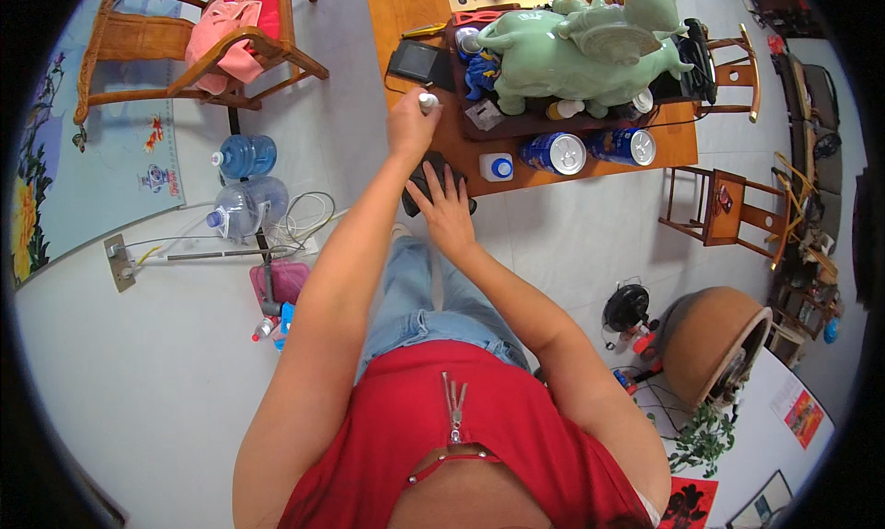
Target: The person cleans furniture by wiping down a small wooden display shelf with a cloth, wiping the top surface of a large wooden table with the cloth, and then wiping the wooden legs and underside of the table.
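Note:
My left hand (408, 127) is closed around a small item with a white cap (427, 101), above the near left part of the wooden table (387, 10). Most of that item is hidden in the fist. My right hand (448, 214) lies flat, fingers spread, over a black, soft-looking thing (414, 203) at the table's near edge; I cannot tell exactly what it is. To the right stands a small white bottle with a blue cap (499, 167). Behind my left hand rests a dark flat device with a screen (418, 60).
A large pale green ceramic animal figurine (546, 52) stands on a dark tray (477, 129). Two blue cans (553, 154) are near the front edge. Wooden chairs (138, 37) flank the table. Large plastic water bottles (249, 207) and loose cables (314, 218) lie at left.

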`<state>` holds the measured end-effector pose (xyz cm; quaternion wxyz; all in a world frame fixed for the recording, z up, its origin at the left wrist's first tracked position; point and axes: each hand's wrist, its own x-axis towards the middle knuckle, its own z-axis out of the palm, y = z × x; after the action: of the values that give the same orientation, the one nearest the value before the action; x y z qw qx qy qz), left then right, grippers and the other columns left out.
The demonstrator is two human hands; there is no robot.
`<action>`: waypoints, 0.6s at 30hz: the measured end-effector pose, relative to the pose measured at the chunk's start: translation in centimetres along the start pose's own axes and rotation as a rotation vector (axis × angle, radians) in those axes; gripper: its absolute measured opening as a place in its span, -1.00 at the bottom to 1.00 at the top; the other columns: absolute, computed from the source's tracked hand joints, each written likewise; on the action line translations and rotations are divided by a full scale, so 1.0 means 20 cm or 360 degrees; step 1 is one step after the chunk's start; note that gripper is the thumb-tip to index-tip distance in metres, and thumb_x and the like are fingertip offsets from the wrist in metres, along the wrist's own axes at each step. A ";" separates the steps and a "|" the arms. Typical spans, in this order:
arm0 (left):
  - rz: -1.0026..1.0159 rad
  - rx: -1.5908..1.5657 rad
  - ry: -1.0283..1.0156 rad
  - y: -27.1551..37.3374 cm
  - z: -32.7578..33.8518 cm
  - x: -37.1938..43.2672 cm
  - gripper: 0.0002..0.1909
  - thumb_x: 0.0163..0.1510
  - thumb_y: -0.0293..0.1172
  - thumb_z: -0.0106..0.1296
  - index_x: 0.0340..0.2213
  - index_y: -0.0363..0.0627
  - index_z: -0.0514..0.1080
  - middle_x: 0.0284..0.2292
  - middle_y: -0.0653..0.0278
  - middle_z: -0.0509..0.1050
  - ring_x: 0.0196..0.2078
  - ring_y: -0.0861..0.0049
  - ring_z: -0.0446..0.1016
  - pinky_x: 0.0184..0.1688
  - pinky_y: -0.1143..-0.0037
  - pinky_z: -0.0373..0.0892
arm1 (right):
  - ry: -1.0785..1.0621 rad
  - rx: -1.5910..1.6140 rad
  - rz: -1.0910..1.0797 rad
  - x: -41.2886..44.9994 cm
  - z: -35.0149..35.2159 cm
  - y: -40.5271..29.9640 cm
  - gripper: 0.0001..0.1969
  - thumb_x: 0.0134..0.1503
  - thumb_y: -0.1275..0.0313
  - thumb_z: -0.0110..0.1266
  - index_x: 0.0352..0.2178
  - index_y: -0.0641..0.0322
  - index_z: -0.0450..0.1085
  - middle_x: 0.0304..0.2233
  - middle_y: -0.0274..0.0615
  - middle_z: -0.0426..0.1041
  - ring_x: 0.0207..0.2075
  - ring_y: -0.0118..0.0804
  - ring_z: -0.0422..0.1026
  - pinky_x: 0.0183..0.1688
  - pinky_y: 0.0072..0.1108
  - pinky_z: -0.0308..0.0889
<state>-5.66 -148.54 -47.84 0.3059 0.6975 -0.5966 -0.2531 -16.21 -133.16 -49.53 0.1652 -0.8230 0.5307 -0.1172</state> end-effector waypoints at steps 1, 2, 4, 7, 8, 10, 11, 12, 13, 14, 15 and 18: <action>-0.0005 -0.0087 0.0094 -0.01 -0.01 -0.01 -0.68 -0.06 -0.33 0.27 -0.27 -0.21 0.48 -0.42 0.10 0.56 -0.30 0.14 0.56 -0.23 0.28 0.44 | -0.0003 0.0000 0.0002 0.02 0.00 0.01 -0.39 0.02 0.54 0.00 0.16 -0.16 0.26 0.34 -0.07 -0.05 0.27 0.27 0.04 0.21 0.07 0.06; -0.0009 -0.0084 0.0094 -0.03 -0.05 -0.02 -0.68 -0.06 -0.33 0.27 -0.27 -0.21 0.48 -0.42 0.10 0.56 -0.30 0.14 0.56 -0.23 0.28 0.44 | 0.0031 0.0043 -0.0001 0.05 0.00 0.02 -0.40 0.04 0.54 -0.01 0.15 -0.16 0.26 0.34 -0.06 -0.06 0.27 0.28 0.04 0.21 0.07 0.07; -0.0114 -0.0397 0.0268 -0.07 -0.13 -0.03 -0.70 -0.03 -0.32 0.26 -0.27 -0.20 0.48 -0.42 0.11 0.58 -0.38 0.30 0.58 -0.30 0.39 0.45 | 0.0073 0.0092 0.0020 0.12 0.03 0.04 -0.41 0.05 0.54 -0.03 0.15 -0.15 0.26 0.34 -0.04 -0.06 0.26 0.28 0.04 0.20 0.06 0.09; -0.0271 -0.0384 0.0356 -0.16 -0.33 -0.11 -0.69 0.02 -0.32 0.25 -0.24 -0.23 0.48 -0.41 0.22 0.57 -0.39 0.58 0.53 -0.31 0.53 0.43 | 0.0220 0.0189 0.0150 0.26 0.08 0.08 -0.44 0.09 0.56 -0.07 0.15 -0.13 0.26 0.34 0.00 -0.10 0.26 0.32 0.04 0.19 0.02 0.11; -0.0281 -0.0390 0.0403 -0.20 -0.39 -0.15 -0.69 0.03 -0.33 0.25 -0.23 -0.24 0.47 -0.41 0.26 0.56 -0.40 0.63 0.50 -0.31 0.56 0.42 | 0.0341 0.0235 0.0230 0.31 0.10 0.09 -0.43 0.10 0.56 -0.08 0.16 -0.13 0.26 0.35 0.01 -0.12 0.26 0.33 0.04 0.19 -0.01 0.12; -0.0386 -0.0502 0.0519 -0.32 -0.48 -0.24 -0.69 0.04 -0.36 0.23 -0.21 -0.25 0.45 -0.39 0.30 0.54 -0.37 0.65 0.49 -0.30 0.57 0.42 | 0.0526 0.0261 0.0344 0.39 0.13 0.08 -0.42 0.11 0.57 -0.09 0.18 -0.16 0.23 0.35 0.05 -0.16 0.25 0.35 0.03 0.19 -0.07 0.14; -0.0385 -0.0488 0.0521 -0.38 -0.52 -0.29 -0.69 0.04 -0.36 0.23 -0.21 -0.25 0.45 -0.39 0.30 0.54 -0.37 0.65 0.49 -0.30 0.57 0.42 | 0.0527 0.0275 0.0344 0.43 0.13 0.08 -0.42 0.11 0.57 -0.09 0.18 -0.16 0.23 0.35 0.05 -0.16 0.25 0.35 0.03 0.19 -0.07 0.14; -0.0468 -0.0487 0.0454 -0.44 -0.56 -0.35 -0.68 0.07 -0.38 0.21 -0.17 -0.28 0.43 -0.33 0.27 0.52 -0.33 0.63 0.48 -0.28 0.59 0.41 | 0.0554 0.0299 0.0438 0.46 0.13 0.08 -0.42 0.12 0.57 -0.08 0.18 -0.16 0.23 0.34 0.06 -0.15 0.24 0.36 0.04 0.19 -0.09 0.14; -0.0555 -0.0483 0.0394 -0.50 -0.59 -0.41 -0.66 0.10 -0.41 0.18 -0.12 -0.31 0.40 -0.27 0.24 0.51 -0.29 0.62 0.47 -0.26 0.62 0.40 | 0.0577 0.0327 0.0526 0.50 0.12 0.06 -0.43 0.13 0.57 -0.08 0.17 -0.17 0.23 0.33 0.08 -0.14 0.24 0.36 0.05 0.19 -0.10 0.14; -0.0559 -0.0470 0.0396 -0.55 -0.61 -0.46 -0.66 0.10 -0.41 0.18 -0.12 -0.31 0.40 -0.27 0.24 0.51 -0.29 0.62 0.47 -0.26 0.62 0.40 | 0.0590 0.0277 0.0548 0.54 0.10 0.06 -0.49 0.14 0.56 -0.07 0.13 -0.13 0.26 0.31 0.04 -0.06 0.22 0.33 0.09 0.19 -0.14 0.15; -0.0577 -0.0560 0.0437 -0.61 -0.62 -0.51 -0.66 0.11 -0.42 0.17 -0.12 -0.33 0.39 -0.26 0.21 0.50 -0.28 0.59 0.48 -0.25 0.61 0.41 | 0.0588 0.0288 0.0546 0.57 0.10 0.07 -0.49 0.14 0.56 -0.07 0.13 -0.13 0.26 0.31 0.04 -0.06 0.22 0.33 0.09 0.19 -0.14 0.15; -0.0624 -0.0660 0.0484 -0.63 -0.63 -0.59 -0.66 0.12 -0.45 0.16 -0.11 -0.36 0.36 -0.24 0.16 0.50 -0.26 0.55 0.50 -0.23 0.60 0.45 | 0.0535 0.0310 0.0410 0.62 0.10 0.14 -0.64 0.09 0.53 -0.02 -0.05 -0.04 0.39 0.25 -0.08 0.07 0.19 0.15 0.15 0.14 -0.19 0.21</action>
<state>9.95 -134.00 -48.53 0.4725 0.7517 -0.3339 -0.3164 -12.75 -145.21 -52.25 0.1667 -0.6976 0.6376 -0.2812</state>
